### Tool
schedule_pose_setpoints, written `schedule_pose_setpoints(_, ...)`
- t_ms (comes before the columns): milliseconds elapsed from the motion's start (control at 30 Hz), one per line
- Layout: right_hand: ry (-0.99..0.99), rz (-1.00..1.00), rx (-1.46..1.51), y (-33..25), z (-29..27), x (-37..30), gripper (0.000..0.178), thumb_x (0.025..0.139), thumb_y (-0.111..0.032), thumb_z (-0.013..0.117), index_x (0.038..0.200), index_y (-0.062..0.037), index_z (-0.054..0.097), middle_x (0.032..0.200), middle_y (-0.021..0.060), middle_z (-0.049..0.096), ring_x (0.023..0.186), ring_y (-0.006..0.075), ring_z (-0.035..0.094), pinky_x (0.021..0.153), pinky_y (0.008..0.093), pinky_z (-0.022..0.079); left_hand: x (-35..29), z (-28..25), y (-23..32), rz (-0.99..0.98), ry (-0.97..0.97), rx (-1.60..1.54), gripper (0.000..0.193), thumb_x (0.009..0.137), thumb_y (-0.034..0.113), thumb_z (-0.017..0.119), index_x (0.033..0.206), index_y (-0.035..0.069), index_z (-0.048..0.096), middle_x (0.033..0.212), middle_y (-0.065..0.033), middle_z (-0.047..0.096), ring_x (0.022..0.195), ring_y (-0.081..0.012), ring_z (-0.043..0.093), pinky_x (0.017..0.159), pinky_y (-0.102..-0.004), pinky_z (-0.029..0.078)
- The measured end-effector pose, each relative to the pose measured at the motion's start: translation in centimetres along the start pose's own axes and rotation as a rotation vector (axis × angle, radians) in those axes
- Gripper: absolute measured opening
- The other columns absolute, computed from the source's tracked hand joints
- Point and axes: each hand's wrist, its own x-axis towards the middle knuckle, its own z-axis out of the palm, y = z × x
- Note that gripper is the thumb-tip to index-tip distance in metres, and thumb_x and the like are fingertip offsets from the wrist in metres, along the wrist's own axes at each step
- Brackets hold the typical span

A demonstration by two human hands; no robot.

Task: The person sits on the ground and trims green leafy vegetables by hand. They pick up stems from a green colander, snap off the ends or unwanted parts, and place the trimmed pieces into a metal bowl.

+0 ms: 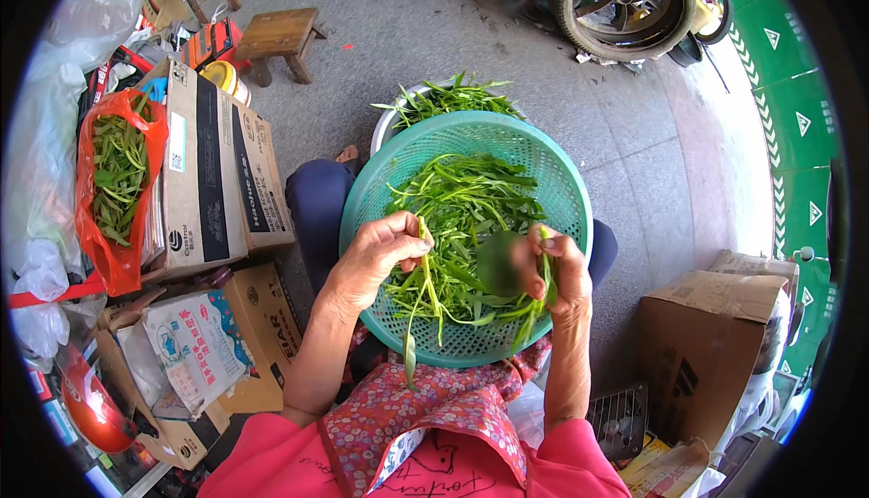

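Flanking the seated person, brown cartons with black-and-white labels stand at left beside a red bag of greens; another carton sits at right. Both forearms rise from the lower edge over a teal basket on the lap. Left hand pinches a green stem; right hand is closed around leafy stalks above the basket's greens.

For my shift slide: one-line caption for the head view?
Left hand and right hand pinch leafy green stems over a teal basket.

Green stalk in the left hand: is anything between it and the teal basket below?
Nothing visible. The left hand pinches the stalk directly over the basket, whose open top holds only loose greens. The right hand grips other stems beside it, not underneath.
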Motion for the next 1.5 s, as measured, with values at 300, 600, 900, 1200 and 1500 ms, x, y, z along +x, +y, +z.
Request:
schedule_pose_setpoints(300,0.033,-0.018,-0.674,4.4,3.6,4.1,0.021,0.092,-0.02,0.067,0.101,-0.0014,0.07,0.07,-0.0022,0.06,0.05,0.0053,0.042,0.046,0.0241,0.031,-0.5,0.8,-1.5,0.063,0.031,0.054,0.013,0.095,0.006,0.071,0.106,0.001,0.065,0.09,-0.0067,0.07,0.073,-0.014,0.068,0.07,-0.0262,0.054)
schedule_pose_setpoints(600,0.044,-0.472,-1.374,4.2,6.7,1.8,0.022,0.081,-0.014,0.074,0.098,-0.0004,0.077,0.078,0.0172,0.071,0.065,0.0255,0.069,0.061,0.0364,0.053,-0.7,1.5,-2.7,0.228,0.083,0.23,0.017,0.09,0.0,0.076,0.106,-0.006,0.075,0.091,-0.0067,0.068,0.082,-0.0142,0.071,0.072,-0.0272,0.062)
schedule_pose_setpoints(900,0.19,-0.691,-1.161,2.7,7.2,1.3,0.011,0.079,-0.004,0.07,0.087,0.0016,0.073,0.072,0.0091,0.068,0.063,0.0172,0.063,0.058,0.0311,0.049,-1.1,4.0,-2.7,0.259,0.137,-0.208,0.015,0.092,0.002,0.074,0.106,0.0,0.076,0.094,-0.0085,0.074,0.082,-0.0151,0.071,0.075,-0.0286,0.059)
schedule_pose_setpoints(1200,0.81,-1.63,-0.865,-13.6,6.0,2.1,0.013,0.09,-0.004,0.065,0.094,-0.0015,0.076,0.08,0.0017,0.069,0.065,0.008,0.057,0.061,0.0206,0.045,-2.8,0.1,-2.8,0.11,-0.266,0.842,0.03,0.086,0.006,0.078,0.116,0.011,0.077,0.111,-0.0093,0.07,0.091,-0.0207,0.07,0.078,-0.0331,0.055)
schedule_pose_setpoints(1500,0.575,-0.65,-1.861,-12.9,-1.7,20.2,0.062,0.086,-0.048,0.076,0.131,-0.0059,0.066,0.143,0.0202,0.055,0.132,0.0354,0.053,0.111,0.0593,0.04,7.7,1.7,-5.3,0.368,0.483,1.605,0.011,0.077,0.004,0.074,0.07,0.001,0.067,0.067,-0.0182,0.068,0.062,-0.0324,0.07,0.058,-0.0472,0.054)
